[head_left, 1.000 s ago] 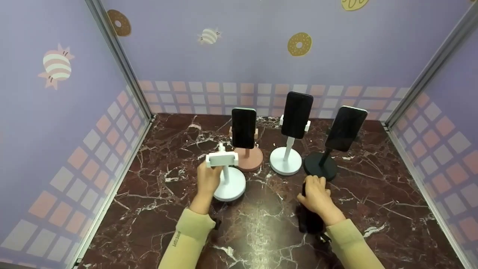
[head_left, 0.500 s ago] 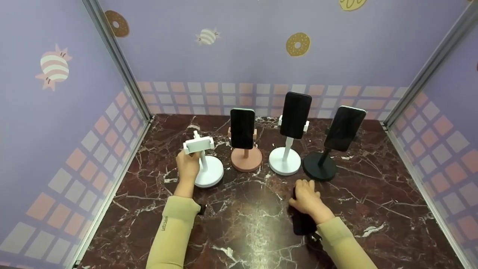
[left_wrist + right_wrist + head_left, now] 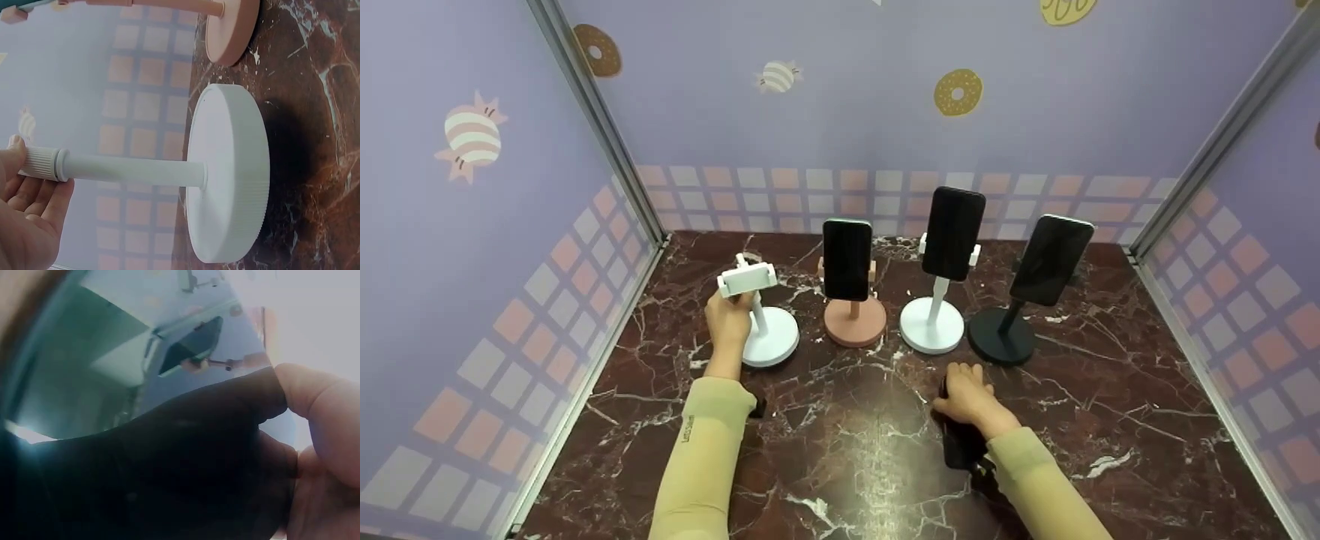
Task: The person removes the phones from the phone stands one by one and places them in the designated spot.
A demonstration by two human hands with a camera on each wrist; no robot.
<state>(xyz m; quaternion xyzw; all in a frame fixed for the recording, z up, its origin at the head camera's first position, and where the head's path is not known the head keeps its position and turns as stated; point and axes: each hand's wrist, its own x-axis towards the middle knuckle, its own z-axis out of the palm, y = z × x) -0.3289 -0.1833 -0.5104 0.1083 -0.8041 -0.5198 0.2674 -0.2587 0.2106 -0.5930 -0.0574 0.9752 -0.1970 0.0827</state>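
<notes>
Left hand (image 3: 729, 321) curled round empty white stand's (image 3: 765, 330) stem, base on marble (image 3: 1110, 390); right hand (image 3: 969, 391) gripping dark phone (image 3: 960, 442) flat near black stand (image 3: 1001, 336).

Four stands (image 3: 853, 311) abreast on table (image 3: 1110, 390)

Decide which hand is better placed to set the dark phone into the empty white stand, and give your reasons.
Probably the right hand: it already grips the dark phone lying on the table. The left hand holds the empty white stand by its stem, steadying it.
</notes>
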